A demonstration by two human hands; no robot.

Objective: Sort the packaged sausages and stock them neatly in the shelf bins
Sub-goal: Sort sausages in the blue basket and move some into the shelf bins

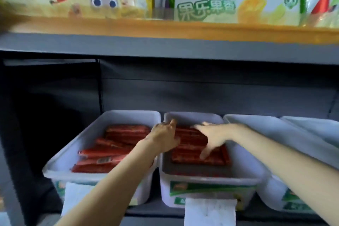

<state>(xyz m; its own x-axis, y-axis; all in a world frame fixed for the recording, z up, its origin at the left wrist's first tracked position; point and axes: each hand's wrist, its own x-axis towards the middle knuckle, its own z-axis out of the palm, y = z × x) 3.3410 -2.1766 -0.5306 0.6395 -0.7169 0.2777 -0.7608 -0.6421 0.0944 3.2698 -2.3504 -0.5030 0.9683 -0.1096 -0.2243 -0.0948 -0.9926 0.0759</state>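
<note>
Two white plastic bins stand side by side on the lower shelf. The left bin [60, 159] holds red packaged sausages [110, 150] lying at mixed angles. The middle bin [244, 167] holds a flat stack of red sausage packs [192, 145]. My left hand [165, 137] reaches over the rim between the two bins, fingers extended toward the back of the middle bin. My right hand [209, 137] lies spread on top of the stack in the middle bin, fingers straight and thumb pointing down. Neither hand grips a pack.
Further white bins [275, 128] stand to the right, contents hidden. Paper labels [209, 211] hang from the bin fronts. The upper shelf [165, 29] carries snack boxes [234, 3] close above. A dark gap lies left of the bins.
</note>
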